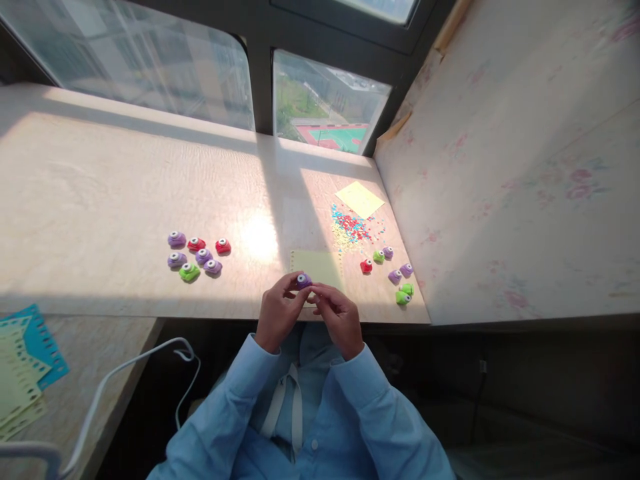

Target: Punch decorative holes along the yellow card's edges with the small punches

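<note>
A small purple craft punch [303, 281] with a white round button is held between the thumb and fingers of my left hand [280, 312]. The fingers of my right hand [340, 316] are pinched together right beside the punch, at its right side. Whatever lies between those fingertips is too small to make out. Beneath and just beyond both hands lies a pale yellow sheet [319, 264] with small holes along its edges. My hands cover the near part of that sheet.
Several purple, red and green punches [203, 256] stand at left, more punches [395, 275] at right. Red, blue and yellow paper bits [353, 228] lie scattered near a yellow card [360, 199]. Punched sheets [23, 373] and a white cable [107, 380] are at lower left. A papered wall [525, 167] bounds the right.
</note>
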Motion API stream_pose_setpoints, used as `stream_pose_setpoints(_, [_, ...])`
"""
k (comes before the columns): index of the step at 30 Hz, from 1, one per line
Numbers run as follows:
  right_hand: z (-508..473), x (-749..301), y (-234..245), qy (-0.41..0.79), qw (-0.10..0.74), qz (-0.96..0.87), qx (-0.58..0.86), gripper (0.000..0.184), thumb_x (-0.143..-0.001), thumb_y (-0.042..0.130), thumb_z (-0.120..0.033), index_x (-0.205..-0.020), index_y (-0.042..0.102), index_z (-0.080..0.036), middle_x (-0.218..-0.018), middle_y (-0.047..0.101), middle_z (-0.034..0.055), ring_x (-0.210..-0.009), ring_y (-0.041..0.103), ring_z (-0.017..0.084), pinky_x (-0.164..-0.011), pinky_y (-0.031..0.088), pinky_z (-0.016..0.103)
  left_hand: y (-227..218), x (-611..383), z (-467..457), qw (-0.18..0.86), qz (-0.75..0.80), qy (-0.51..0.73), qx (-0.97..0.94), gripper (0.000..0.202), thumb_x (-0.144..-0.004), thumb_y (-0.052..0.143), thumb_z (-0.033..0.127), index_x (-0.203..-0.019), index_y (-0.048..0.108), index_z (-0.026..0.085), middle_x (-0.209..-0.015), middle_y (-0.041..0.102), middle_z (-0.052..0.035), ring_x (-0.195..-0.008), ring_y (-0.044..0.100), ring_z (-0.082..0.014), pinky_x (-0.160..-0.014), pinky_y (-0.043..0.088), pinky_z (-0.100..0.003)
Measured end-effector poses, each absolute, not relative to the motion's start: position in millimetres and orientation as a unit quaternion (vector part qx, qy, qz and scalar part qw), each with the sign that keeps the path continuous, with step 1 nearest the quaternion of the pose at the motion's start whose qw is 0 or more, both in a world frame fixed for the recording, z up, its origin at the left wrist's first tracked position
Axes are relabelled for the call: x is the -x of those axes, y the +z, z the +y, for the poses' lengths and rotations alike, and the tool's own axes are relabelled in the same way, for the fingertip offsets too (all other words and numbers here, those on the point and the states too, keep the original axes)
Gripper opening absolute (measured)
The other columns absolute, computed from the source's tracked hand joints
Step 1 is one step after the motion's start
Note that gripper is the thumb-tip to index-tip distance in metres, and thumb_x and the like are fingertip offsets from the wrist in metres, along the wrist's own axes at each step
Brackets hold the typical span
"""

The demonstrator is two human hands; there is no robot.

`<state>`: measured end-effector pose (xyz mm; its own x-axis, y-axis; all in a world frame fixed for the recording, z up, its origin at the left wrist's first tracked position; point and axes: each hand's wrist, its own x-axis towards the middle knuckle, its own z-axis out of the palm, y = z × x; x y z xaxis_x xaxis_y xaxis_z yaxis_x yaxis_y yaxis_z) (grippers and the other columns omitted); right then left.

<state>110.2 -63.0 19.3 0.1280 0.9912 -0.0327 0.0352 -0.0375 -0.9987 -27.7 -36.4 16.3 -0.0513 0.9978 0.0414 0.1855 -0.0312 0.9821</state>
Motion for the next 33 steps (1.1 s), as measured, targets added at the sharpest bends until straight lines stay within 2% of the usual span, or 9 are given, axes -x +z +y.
stream_pose_setpoints(2, [-60.2,-120.1,19.1,0.450,0.500,-0.478,0.565,0.026,-0.082,0.071,-0.039,-0.104,0.076,-0.025,-0.114,0.074,0.0073,-0.095,0.072,0.023,-0.073,0.061,0.034,14.3,42.4,-29.6,0.368,0.571,0.453,-0.577,0.027,-0.085,0.065,0.035,-0.108,0.066,0.021,-0.106,0.077,-0.0063,-0.098,0.073,-0.0237,-0.083,0.060,-0.038])
stream_pose_setpoints(6, [-48.6,-153.2,12.7,0.407,0.503,-0.411,0.642,0.042,-0.073,0.079,-0.040,-0.110,0.072,-0.022,-0.115,0.073,0.0103,-0.115,0.066,0.029,-0.093,0.058,0.044,6.6,75.1,-13.6,0.280,0.613,0.396,-0.624,0.024,-0.083,0.061,0.029,-0.105,0.064,0.021,-0.105,0.075,-0.0078,-0.097,0.072,-0.0247,-0.085,0.059,-0.041])
stream_pose_setpoints(8, [-43.3,-168.1,9.1,0.432,0.500,-0.371,0.652,0.049,-0.068,0.083,-0.040,-0.112,0.070,-0.021,-0.119,0.072,0.0104,-0.120,0.064,0.030,-0.101,0.055,0.048,3.4,85.1,-7.4,0.235,0.620,0.362,-0.655,0.023,-0.082,0.061,0.030,-0.101,0.068,0.021,-0.102,0.075,-0.0082,-0.097,0.070,-0.0261,-0.088,0.057,-0.043])
stream_pose_setpoints(11, [-39.7,-178.8,8.2,0.484,0.511,-0.332,0.628,0.053,-0.067,0.085,-0.041,-0.113,0.069,-0.022,-0.125,0.070,0.0099,-0.125,0.062,0.030,-0.103,0.054,0.049,1.7,87.3,-3.5,0.189,0.607,0.328,-0.698,0.020,-0.081,0.063,0.031,-0.096,0.072,0.023,-0.107,0.076,-0.0074,-0.107,0.067,-0.0282,-0.098,0.052,-0.046])
stream_pose_setpoints(16, [-40.3,-175.1,16.5,0.550,0.516,-0.280,0.594,0.048,-0.068,0.087,-0.036,-0.111,0.069,-0.022,-0.124,0.070,0.0071,-0.124,0.063,0.027,-0.099,0.059,0.041,0.8,77.8,-6.8,0.155,0.620,0.299,-0.708,0.022,-0.081,0.066,0.032,-0.100,0.076,0.026,-0.121,0.073,-0.0061,-0.117,0.061,-0.0306,-0.104,0.046,-0.051])
stream_pose_setpoints(22, [-36.5,-175.8,19.9,0.588,0.550,-0.233,0.545,0.034,-0.070,0.086,-0.032,-0.099,0.071,-0.022,-0.116,0.070,0.0074,-0.121,0.065,0.027,-0.093,0.063,0.039,-3.2,78.6,-8.4,0.157,0.615,0.311,-0.707,0.025,-0.083,0.064,0.036,-0.103,0.077,0.027,-0.122,0.072,-0.0058,-0.117,0.061,-0.0291,-0.105,0.045,-0.049])
stream_pose_setpoints(27, [-27.5,-179.8,21.2,0.654,0.524,-0.213,0.502,0.023,-0.077,0.078,-0.033,-0.094,0.068,-0.021,-0.110,0.072,0.0102,-0.116,0.067,0.027,-0.090,0.063,0.038,-1.9,76.7,-8.5,0.145,0.627,0.310,-0.700,0.023,-0.082,0.066,0.036,-0.100,0.077,0.028,-0.119,0.073,-0.0055,-0.114,0.061,-0.0302,-0.101,0.046,-0.050])
stream_pose_setpoints(30, [-19.8,-178.9,24.2,0.684,0.501,-0.188,0.496,0.018,-0.078,0.074,-0.033,-0.090,0.067,-0.020,-0.104,0.073,0.0100,-0.098,0.072,0.022,-0.073,0.064,0.030,-1.0,75.2,-9.2,0.136,0.628,0.308,-0.701,0.023,-0.082,0.067,0.037,-0.100,0.078,0.028,-0.119,0.073,-0.0062,-0.113,0.062,-0.0311,-0.098,0.047,-0.050])
stream_pose_setpoints(33, [-12.9,-176.4,27.4,0.677,0.475,-0.203,0.525,0.020,-0.079,0.070,-0.037,-0.089,0.068,-0.021,-0.088,0.072,0.0042,-0.065,0.066,0.013,-0.046,0.050,0.021,-0.9,74.9,-10.0,0.131,0.627,0.310,-0.703,0.023,-0.083,0.066,0.037,-0.101,0.078,0.027,-0.119,0.073,-0.0066,-0.113,0.062,-0.0310,-0.097,0.047,-0.050])
